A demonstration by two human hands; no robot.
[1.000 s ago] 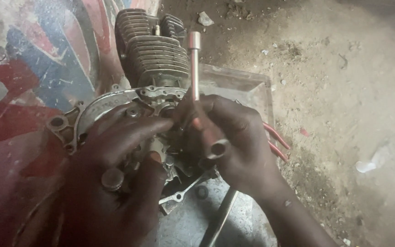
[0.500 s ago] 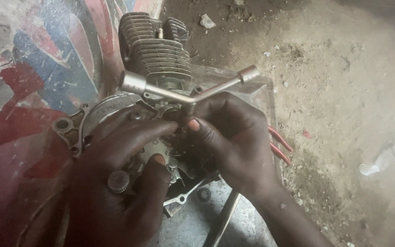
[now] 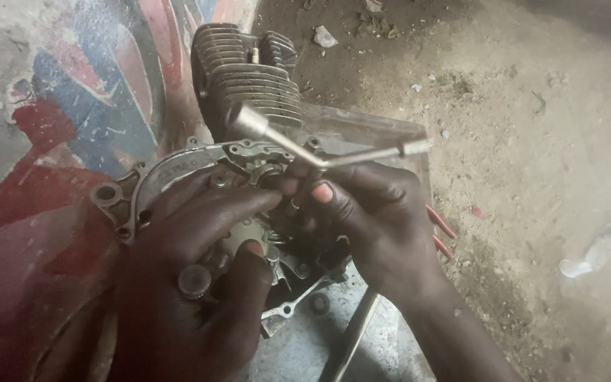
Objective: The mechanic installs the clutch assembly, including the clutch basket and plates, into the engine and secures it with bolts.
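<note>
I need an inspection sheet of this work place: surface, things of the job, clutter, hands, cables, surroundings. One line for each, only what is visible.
Surface: grey metal sheet on dusty ground, under the engine.
Job's things: engine with cooling fins, its side open; three-arm socket wrench standing on the open side.
Clutter: red-handled tool beside the right wrist; metal rod below the engine; small stones in the dirt.
Hands: left hand rests on the engine case; right hand grips the wrench at its centre.
Cables: nothing seen.
Surroundings: painted red and blue surface on the left; dirt floor on the right.
</note>
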